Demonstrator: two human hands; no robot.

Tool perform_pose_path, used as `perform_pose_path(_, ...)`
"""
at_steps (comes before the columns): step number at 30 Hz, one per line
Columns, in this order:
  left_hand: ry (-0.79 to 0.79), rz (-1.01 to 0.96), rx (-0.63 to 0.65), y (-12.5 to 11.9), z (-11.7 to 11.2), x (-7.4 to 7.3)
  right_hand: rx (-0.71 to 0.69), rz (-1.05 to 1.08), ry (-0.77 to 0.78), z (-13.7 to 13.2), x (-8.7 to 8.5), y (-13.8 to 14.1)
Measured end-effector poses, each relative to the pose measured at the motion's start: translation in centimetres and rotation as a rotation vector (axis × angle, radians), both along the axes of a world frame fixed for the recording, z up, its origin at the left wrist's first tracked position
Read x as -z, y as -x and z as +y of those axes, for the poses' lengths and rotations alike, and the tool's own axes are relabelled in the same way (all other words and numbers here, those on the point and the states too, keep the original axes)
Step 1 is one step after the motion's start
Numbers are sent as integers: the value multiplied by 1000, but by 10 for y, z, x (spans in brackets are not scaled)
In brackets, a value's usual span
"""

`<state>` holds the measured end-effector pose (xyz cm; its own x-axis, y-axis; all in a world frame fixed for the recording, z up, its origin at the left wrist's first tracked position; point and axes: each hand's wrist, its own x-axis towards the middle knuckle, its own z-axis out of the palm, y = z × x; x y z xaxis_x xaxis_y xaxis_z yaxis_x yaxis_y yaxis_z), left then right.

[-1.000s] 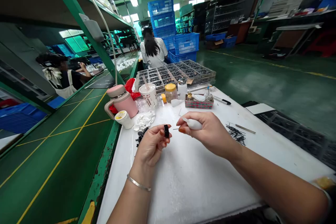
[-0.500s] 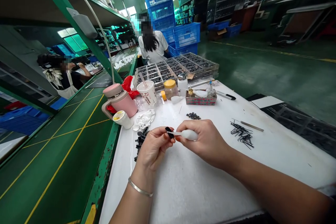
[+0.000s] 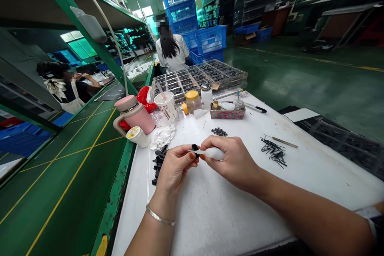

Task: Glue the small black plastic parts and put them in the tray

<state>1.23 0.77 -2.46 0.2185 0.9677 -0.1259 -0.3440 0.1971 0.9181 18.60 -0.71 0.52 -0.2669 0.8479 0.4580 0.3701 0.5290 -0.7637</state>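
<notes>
My left hand (image 3: 175,165) pinches a small black plastic part (image 3: 195,148) between thumb and fingertips. My right hand (image 3: 234,160) is closed round a small white squeeze bottle (image 3: 213,153), whose thin nozzle points left and touches the black part. Both hands hover just above the white table (image 3: 216,216). A pile of similar black parts (image 3: 158,160) lies left of my left hand. A heap of thin black pins (image 3: 274,152) lies to the right, and a small cluster of black rings (image 3: 219,131) sits beyond my hands.
A pink mug (image 3: 133,114), tape roll (image 3: 137,136), paper cup (image 3: 165,105), yellow-lidded jar (image 3: 192,101), small box of tools (image 3: 227,111) and compartment trays (image 3: 201,78) stand at the table's far end. A green conveyor (image 3: 66,168) runs on the left. Two other people work further off.
My right hand brought the bottle's nozzle from a gap to the black part in my left hand. Both hands sank lower in view as the camera shifted.
</notes>
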Motion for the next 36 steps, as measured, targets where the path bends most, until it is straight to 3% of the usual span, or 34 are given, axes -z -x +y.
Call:
perform_pose_path(6,-142,218,-106,-3,0,2,10,-25,-34,1,6,2)
perform_pose_path(10,-124,194,-92,-4,0,4,-45,93,145,2,5,2)
perform_pose_path(13,-104,175,-92,-4,0,3,-11,169,211,5,6,3)
perform_pose_path(16,-126,165,-108,-5,-1,3,40,161,155,6,9,4)
perform_pose_path(23,-137,106,-120,-8,-4,2,58,83,-214,0,17,10)
perform_pose_path(30,-95,19,-3,-6,-4,-3,96,127,-133,-2,15,7)
perform_pose_path(36,-50,24,-46,-5,-3,-3,72,141,-44,2,15,4)
